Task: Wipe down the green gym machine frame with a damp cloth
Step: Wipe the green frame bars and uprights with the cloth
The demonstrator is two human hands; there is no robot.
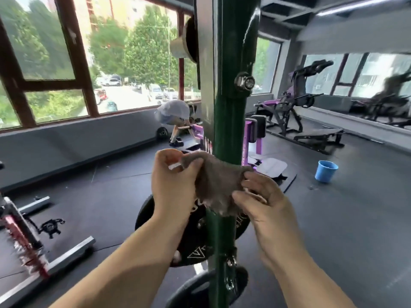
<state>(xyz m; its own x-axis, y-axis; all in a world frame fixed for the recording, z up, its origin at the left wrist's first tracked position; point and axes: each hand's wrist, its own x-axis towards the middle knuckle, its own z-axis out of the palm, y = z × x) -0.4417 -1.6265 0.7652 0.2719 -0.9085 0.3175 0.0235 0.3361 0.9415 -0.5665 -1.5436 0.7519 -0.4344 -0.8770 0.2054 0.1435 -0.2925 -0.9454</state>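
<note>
Behind the grip: the green post [224, 112] stands right behind the cloth [216, 187].
Above the grip: a big bolt [244, 82] sticks out of the post.
Below the grip: black weight plates [195, 241] crowd the post.
Left of the grip: open air.
Right of the grip: open air, with a blue bucket [326, 171] well apart.

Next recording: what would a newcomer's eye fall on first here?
The dark green upright post runs down the middle of the view. In front of it, the left hand and right hand pinch a brown cloth stretched between them. A blue bucket stands on the floor to the right.
</note>
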